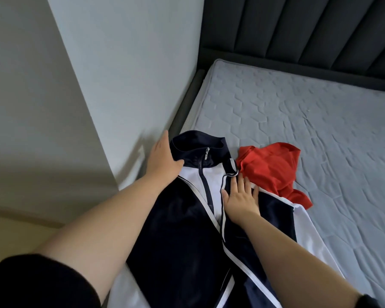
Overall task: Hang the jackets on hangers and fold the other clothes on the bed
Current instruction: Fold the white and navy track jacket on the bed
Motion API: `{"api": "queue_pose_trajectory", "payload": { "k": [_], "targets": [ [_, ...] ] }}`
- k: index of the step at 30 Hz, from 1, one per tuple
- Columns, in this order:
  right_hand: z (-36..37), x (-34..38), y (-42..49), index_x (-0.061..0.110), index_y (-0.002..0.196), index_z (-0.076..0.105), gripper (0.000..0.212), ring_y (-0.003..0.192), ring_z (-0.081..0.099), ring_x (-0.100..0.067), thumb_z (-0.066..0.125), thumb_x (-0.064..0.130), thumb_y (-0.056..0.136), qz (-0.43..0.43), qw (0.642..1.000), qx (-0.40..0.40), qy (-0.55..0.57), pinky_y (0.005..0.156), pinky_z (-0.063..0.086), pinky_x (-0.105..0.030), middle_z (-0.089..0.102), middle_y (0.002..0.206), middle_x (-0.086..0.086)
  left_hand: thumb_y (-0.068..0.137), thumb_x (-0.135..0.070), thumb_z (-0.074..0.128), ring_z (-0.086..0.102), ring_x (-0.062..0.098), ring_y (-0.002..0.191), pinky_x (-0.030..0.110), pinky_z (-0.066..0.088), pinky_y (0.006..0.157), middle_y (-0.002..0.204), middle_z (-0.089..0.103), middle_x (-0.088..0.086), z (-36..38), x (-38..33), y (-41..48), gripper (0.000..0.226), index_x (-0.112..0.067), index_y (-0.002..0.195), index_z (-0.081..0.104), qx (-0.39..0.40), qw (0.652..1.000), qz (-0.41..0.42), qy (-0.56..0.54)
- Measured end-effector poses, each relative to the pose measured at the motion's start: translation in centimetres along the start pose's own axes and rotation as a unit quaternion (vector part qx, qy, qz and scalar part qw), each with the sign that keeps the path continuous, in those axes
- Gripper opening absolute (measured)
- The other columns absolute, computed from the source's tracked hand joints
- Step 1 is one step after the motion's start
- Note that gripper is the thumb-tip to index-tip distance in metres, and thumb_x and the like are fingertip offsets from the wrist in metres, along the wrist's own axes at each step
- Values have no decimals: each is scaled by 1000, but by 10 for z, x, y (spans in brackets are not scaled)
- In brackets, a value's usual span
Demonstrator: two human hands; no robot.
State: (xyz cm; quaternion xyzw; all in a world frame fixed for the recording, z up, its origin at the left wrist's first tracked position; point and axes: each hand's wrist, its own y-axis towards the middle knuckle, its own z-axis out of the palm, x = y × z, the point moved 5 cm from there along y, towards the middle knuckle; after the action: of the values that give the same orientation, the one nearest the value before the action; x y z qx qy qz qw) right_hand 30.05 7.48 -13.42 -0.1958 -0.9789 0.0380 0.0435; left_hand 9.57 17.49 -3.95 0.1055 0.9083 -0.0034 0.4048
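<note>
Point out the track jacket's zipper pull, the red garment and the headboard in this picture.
zipper pull [207, 152]: head view, on the metal tab at the collar.
red garment [269, 167]: head view, on its crumpled middle.
headboard [309, 30]: head view, on a padded panel.

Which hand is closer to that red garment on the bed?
Right. The right hand lies flat on the jacket just beside the red garment; the left hand is at the collar, farther away.

A home bedroom: quilted mattress [298, 121], padded dark headboard [309, 30], plain wall [111, 74].
</note>
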Motion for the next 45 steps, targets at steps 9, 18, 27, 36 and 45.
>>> {"api": "queue_pose_trajectory", "payload": {
  "k": [9, 18, 27, 36, 45],
  "targets": [
    [-4, 2, 3, 14, 151, 7, 62, 146, -3, -21, 20, 46, 99, -2, 1000, 16, 27, 115, -4, -44, 1, 159, -6, 86, -4, 53, 56, 20, 92, 24, 34, 69, 98, 60, 0, -10, -21, -8, 21, -13, 95, 70, -11, 979, 158, 129],
    [-121, -24, -1, 4, 96, 58, 24, 81, 51, -19, 38, 19, 97, 133, 836, -195, 496, 61, 30, -25, 61, 94, -8, 43, 10, 81, 56, 23, 53, 30, 48, 42, 62, 57, 5, -13, -20, -91, 29, -8, 59, 66, 40, 868, 419, 263],
    [-155, 50, 28, 20, 125, 58, 41, 133, 38, -16, 65, 22, 85, -126, 959, -11, 252, 99, 23, -17, 44, 141, 0, 73, -3, 67, 57, 16, 77, 29, 50, 60, 84, 57, -1, -4, 1, -105, 16, -15, 83, 66, 117, 830, 431, 333],
    [-133, 43, 28, 22, 91, 55, 29, 90, 56, -21, 77, 17, 73, -139, 979, 148, 15, 72, 40, -26, 61, 102, -4, 91, -25, 55, 52, 21, 102, 30, 40, 82, 104, 59, 2, -24, 8, -67, 18, -13, 102, 62, -28, 972, 183, 148],
    [-153, 29, 5, 22, 91, 61, 31, 82, 55, -17, 78, 14, 66, -179, 975, 124, 36, 68, 39, -25, 56, 85, 7, 72, -31, 78, 49, 22, 123, 26, 41, 94, 140, 47, 3, -9, 0, -22, 83, -17, 143, 37, 253, 964, -20, 73]
  ]
}}
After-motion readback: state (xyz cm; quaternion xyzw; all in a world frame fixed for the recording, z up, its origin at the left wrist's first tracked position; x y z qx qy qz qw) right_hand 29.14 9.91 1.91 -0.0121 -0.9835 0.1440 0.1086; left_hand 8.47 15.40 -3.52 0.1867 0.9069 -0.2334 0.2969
